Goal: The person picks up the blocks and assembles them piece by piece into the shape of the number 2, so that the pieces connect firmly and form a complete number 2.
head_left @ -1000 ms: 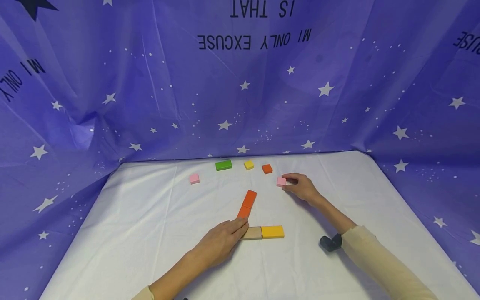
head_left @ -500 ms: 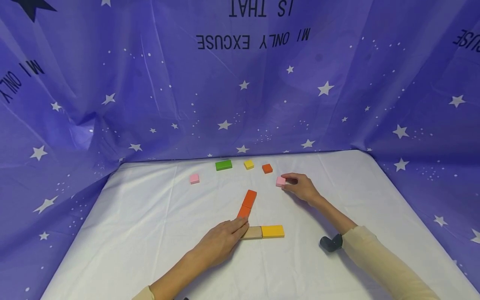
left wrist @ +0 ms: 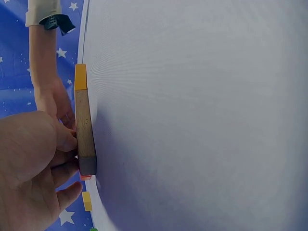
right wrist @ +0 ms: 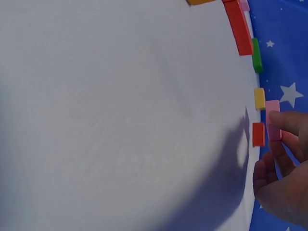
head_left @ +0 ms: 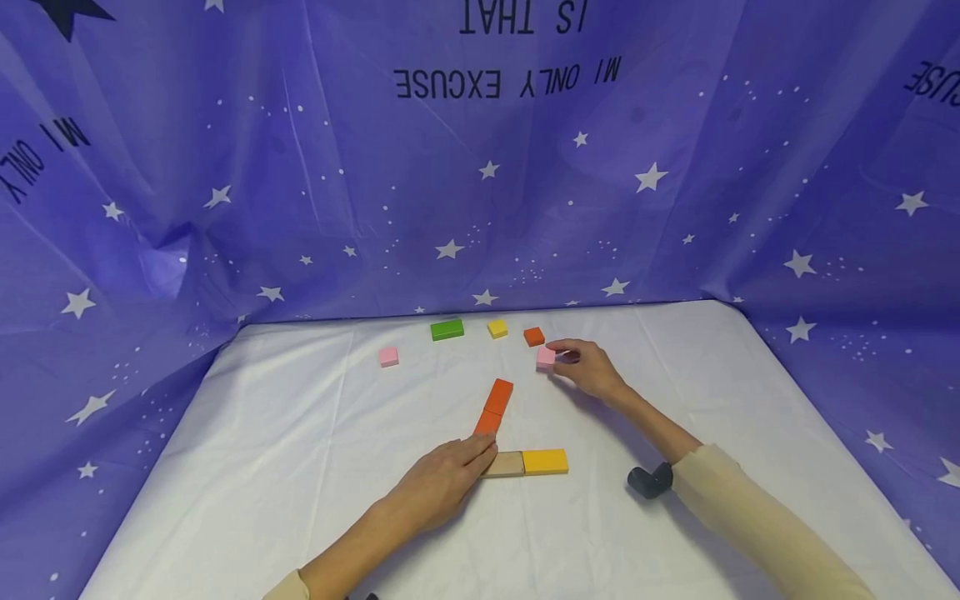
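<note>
My right hand (head_left: 588,369) pinches a small pink block (head_left: 545,359) between thumb and fingers at the back right. In the right wrist view this pink block (right wrist: 273,120) stands out past the cloth, beside a small orange block (right wrist: 258,134). My left hand (head_left: 442,479) rests its fingers where two end-to-end orange blocks (head_left: 498,397) meet a plain wooden block (head_left: 506,464). A yellow block (head_left: 545,462) continues the wooden one to the right, forming an angled shape with the orange pair. In the left wrist view, the fingers lie along the wooden block (left wrist: 85,130), whose left end they cover in the head view.
Along the back of the white cloth (head_left: 300,442) lie a green block (head_left: 447,330), a small yellow block (head_left: 497,329) and another pink block (head_left: 388,357). Purple star-printed fabric (head_left: 450,167) hangs behind. A dark device (head_left: 649,481) sits at the right wrist.
My right hand has moved left with the pink block, which is now just in front of the small orange block. The left hand and the joined blocks have stayed put.
</note>
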The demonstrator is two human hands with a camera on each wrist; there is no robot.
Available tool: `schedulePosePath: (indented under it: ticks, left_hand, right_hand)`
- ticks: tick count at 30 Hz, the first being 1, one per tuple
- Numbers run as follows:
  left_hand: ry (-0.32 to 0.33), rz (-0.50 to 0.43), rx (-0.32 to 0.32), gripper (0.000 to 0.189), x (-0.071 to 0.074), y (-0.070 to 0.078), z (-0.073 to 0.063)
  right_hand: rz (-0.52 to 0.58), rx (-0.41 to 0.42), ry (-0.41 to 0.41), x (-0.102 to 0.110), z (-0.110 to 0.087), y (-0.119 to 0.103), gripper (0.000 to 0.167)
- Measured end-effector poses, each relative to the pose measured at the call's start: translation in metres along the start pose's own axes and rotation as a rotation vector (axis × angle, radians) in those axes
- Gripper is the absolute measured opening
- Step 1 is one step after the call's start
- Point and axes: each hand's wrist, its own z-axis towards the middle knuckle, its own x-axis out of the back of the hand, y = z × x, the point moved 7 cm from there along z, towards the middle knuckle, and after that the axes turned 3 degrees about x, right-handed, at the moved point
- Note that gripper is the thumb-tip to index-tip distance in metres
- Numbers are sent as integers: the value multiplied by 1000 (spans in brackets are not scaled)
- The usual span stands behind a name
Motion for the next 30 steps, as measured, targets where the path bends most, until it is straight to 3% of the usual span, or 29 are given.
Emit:
schedulePosePath:
  ticks: [8,18,30]
  left_hand:
    - [-5,9,-2,42,0,0,1]
    - [-1,18,-7,42,0,0,1]
    - [-6,21,-7,43,1,1,2]
  right_hand:
    - [54,31,-27,-13,8,-13,40]
    - [24,80,-53,-31,15,-20,39]
    - [19,70,-78,-45,17,-28,38]
